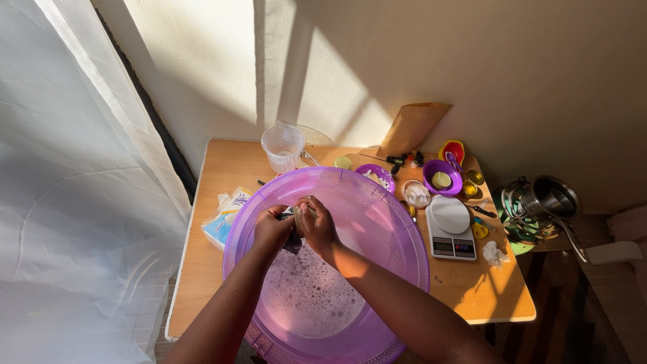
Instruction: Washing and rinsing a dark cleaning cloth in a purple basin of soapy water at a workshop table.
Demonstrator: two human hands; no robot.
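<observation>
A small pale object (304, 213) is pinched between the fingers of the left hand (271, 230) and the right hand (317, 226) — both curled tight around it. It is held above the soapy water in the purple basin (397, 236) on the bench (222, 168), a kitchen scale (450, 228) just beside.

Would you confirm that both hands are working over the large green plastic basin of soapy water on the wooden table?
Not quite: the head view shows the large plastic basin is translucent purple, not green. Both the left hand and right hand do work over its soapy water on the wooden table.
</observation>
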